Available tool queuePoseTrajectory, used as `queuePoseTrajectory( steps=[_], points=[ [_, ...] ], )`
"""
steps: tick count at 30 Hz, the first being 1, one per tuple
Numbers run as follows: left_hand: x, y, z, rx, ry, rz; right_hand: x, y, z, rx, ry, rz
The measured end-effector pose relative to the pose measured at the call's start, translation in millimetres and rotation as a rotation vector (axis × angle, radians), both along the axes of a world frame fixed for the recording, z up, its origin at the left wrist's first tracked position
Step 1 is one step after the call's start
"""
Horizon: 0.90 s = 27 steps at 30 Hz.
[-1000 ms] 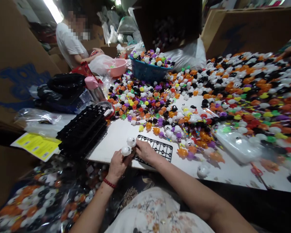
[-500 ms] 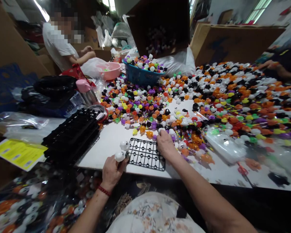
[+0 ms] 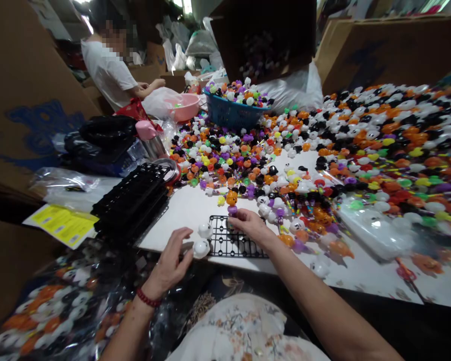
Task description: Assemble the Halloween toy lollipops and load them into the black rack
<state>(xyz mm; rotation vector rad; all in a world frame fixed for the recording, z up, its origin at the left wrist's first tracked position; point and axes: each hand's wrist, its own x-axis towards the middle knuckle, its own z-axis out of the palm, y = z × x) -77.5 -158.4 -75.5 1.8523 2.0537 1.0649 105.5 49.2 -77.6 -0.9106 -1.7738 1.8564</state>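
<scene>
A black plastic grid rack (image 3: 221, 245) lies on the white table near its front edge. Two white skull-like heads (image 3: 201, 247) stand at the rack's left side. Just left of them is my left hand (image 3: 169, 263), its fingers apart and nothing in it. Over the rack, my right hand (image 3: 250, 225) pinches a toy with an orange pumpkin head (image 3: 232, 198) and a purple part below it. The pumpkin head points up; the toy's lower end is hidden by my fingers.
Colourful toy heads (image 3: 376, 130) cover much of the table. Stacked black racks (image 3: 131, 200) and a pink-lidded flask (image 3: 150, 138) stand left. Behind are a filled blue basket (image 3: 235, 114) and a person in white (image 3: 108, 75). Right lie a clear bag (image 3: 376, 225) and red-handled scissors (image 3: 406, 272).
My left hand has let go of the white heads, which stay at the rack, and opened. My right hand has moved left over the rack and now holds the pumpkin-headed toy. The view has shifted.
</scene>
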Motion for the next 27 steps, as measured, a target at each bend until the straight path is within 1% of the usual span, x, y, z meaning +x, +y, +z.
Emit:
queuePoseTrajectory(
  steps=[2, 3, 4, 6, 8, 10, 14, 15, 17, 20, 27],
  points=[
    [-1.0, 5.9, 21.1, 0.05, -0.058, 0.066, -11.8, -6.7, -3.9, -0.071, 0.06, -0.01],
    [0.7, 10.0, 31.1, 0.078, -0.079, 0.075, -17.8, -9.3, -5.7, -0.091, 0.077, -0.022],
    [3.5, 14.6, 39.9, 0.095, -0.091, 0.057, -23.7, -11.6, -7.2, -0.095, 0.089, -0.029],
    [10.7, 24.2, 53.2, 0.095, -0.085, -0.028, -34.3, -14.8, -9.3, -0.074, 0.103, -0.019],
    [17.9, 32.4, 59.4, 0.06, -0.054, -0.104, -42.2, -16.9, -9.7, -0.041, 0.076, 0.019],
    [23.4, 38.1, 59.8, 0.041, -0.019, -0.114, -46.7, -18.4, -8.7, 0.039, -0.002, 0.077],
    [29.0, 42.3, 53.1, 0.037, 0.026, -0.057, -47.2, -20.3, -4.5, 0.372, -0.139, 0.152],
    [29.7, 42.4, 51.6, 0.032, 0.027, -0.049, -46.8, -20.2, -3.5, 0.438, -0.161, 0.165],
    [30.9, 42.6, 49.6, 0.024, 0.018, -0.03, -46.5, -19.2, -1.9, 0.521, -0.205, 0.19],
    [32.4, 43.4, 49.3, 0.018, -0.005, 0.002, -47.8, -16.4, -0.5, 0.57, -0.244, 0.222],
    [35.2, 46.4, 50.9, -0.001, -0.044, 0.036, -48.6, -14.5, 1.8, 0.581, -0.227, 0.271]
  ],
)
